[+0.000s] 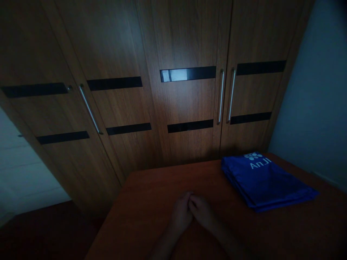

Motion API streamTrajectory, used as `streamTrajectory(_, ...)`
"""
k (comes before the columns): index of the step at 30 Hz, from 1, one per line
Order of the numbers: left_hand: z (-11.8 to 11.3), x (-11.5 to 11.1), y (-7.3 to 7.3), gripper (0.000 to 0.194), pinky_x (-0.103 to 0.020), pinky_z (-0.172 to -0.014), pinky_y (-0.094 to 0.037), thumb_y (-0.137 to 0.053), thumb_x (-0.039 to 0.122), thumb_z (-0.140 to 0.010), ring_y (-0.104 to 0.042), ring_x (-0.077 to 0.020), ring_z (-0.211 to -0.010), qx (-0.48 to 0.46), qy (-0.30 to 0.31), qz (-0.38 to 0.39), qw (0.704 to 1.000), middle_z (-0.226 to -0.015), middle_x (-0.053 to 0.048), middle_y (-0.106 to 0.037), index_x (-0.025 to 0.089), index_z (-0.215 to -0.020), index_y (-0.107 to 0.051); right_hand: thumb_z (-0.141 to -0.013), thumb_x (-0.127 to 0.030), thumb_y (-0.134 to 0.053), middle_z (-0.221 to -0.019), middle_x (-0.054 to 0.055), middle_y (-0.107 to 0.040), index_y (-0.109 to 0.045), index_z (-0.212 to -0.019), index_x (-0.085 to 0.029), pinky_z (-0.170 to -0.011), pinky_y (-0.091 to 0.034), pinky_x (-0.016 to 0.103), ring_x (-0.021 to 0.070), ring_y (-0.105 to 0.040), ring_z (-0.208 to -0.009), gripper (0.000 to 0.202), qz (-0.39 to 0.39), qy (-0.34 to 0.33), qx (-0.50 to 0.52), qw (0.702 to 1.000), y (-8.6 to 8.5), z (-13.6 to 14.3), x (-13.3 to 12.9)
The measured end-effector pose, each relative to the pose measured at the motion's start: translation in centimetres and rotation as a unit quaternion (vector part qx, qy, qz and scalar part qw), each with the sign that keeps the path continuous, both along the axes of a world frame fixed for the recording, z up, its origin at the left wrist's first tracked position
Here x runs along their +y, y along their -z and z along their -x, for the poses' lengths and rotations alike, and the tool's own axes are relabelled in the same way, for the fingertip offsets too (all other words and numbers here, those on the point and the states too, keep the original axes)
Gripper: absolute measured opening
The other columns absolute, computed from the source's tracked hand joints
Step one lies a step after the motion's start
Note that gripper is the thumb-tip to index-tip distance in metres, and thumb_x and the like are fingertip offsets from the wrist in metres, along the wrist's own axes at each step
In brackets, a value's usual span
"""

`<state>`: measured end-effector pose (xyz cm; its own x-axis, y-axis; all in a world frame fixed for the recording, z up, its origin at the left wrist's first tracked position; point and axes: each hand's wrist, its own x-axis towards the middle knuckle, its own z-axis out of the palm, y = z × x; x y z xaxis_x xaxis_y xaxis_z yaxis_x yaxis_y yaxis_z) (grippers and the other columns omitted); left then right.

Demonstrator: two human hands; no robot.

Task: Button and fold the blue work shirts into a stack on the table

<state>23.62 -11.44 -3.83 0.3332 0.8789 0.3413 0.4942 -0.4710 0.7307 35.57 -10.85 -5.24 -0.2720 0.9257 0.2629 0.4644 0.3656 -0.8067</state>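
Note:
My left hand [182, 209] and my right hand [202, 211] lie together over the wooden table [146, 195], near the lower middle of the head view. Both are closed, with the fingers folded in and touching the other hand. I see nothing held in either one, though the dim light blurs the fingers. To the right of my hands, apart from them, lies a folded piece of shiny blue fabric [262, 184]. White dots and letters are printed near its far edge, and several layers show along its side.
Behind the table stands a wooden wardrobe [187, 144] with dark inlaid strips and long metal handles [221, 97]; its doors are closed. A pale wall [317, 108] rises on the right. White panelling [24, 173] and dark red floor [51, 227] show at left.

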Motion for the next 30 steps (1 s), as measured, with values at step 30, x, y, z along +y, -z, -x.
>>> streamTrajectory(30, -0.02, -0.25, -0.26, 0.047, -0.036, -0.089, -0.045, -0.043, 0.003, -0.064, -0.058, -0.0199, -0.099, -0.005, 0.001, -0.001, 1.0, -0.107, -0.008, -0.065, 0.018, -0.105, -0.059, -0.086, -0.013, -0.041, -0.072, 0.003, -0.064, -0.057, -0.069, -0.017, -0.061, -0.039, 0.022, 0.0129, -0.059, -0.067, 0.024, -0.005, 0.008, -0.008, 1.0, 0.22, 0.03, 0.01)
